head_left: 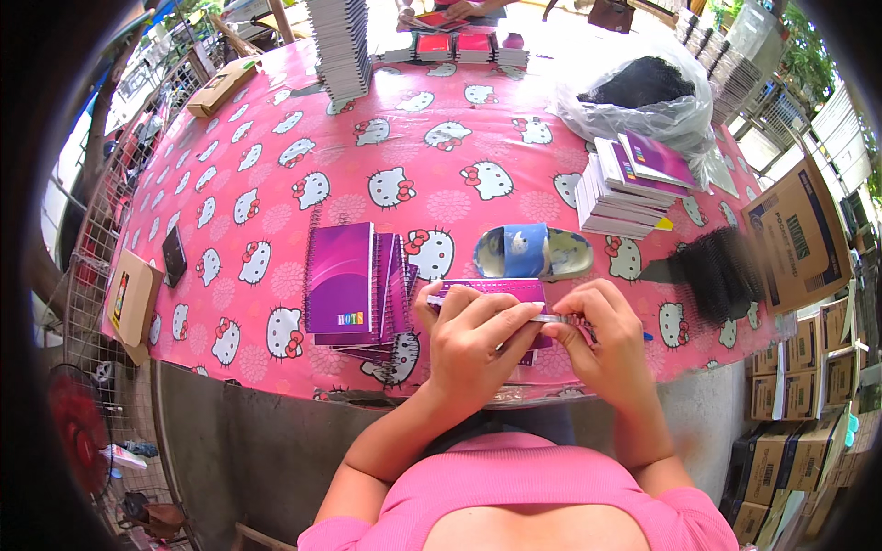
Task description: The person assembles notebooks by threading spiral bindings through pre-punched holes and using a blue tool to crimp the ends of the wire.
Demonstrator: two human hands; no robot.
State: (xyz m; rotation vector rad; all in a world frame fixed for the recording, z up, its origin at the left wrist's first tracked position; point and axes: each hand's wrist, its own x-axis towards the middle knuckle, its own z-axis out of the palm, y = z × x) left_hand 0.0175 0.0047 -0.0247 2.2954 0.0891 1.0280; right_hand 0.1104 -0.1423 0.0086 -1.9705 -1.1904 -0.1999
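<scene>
In front of me, my left hand (476, 342) is closed around a purple notebook (501, 290), its fingers lying across the cover. A row of small holes seems to run along one edge. My right hand (602, 338) pinches the notebook's near right end between thumb and fingers; whether a wire is also in that pinch cannot be made out. Just beyond the notebook lies a blue slipper (516, 253). To the left, a stack of spiral-bound purple notebooks (340, 285) rests on the table.
Purple notebooks (617, 197) are stacked at the right, near a pile of black spiral coils (721, 275) and a cardboard box (797, 243). Behind is a plastic bag (643, 87) of black material. A tall notebook stack (338, 50) stands far left. Another person's hands (457, 11) work across the pink-covered table (276, 220).
</scene>
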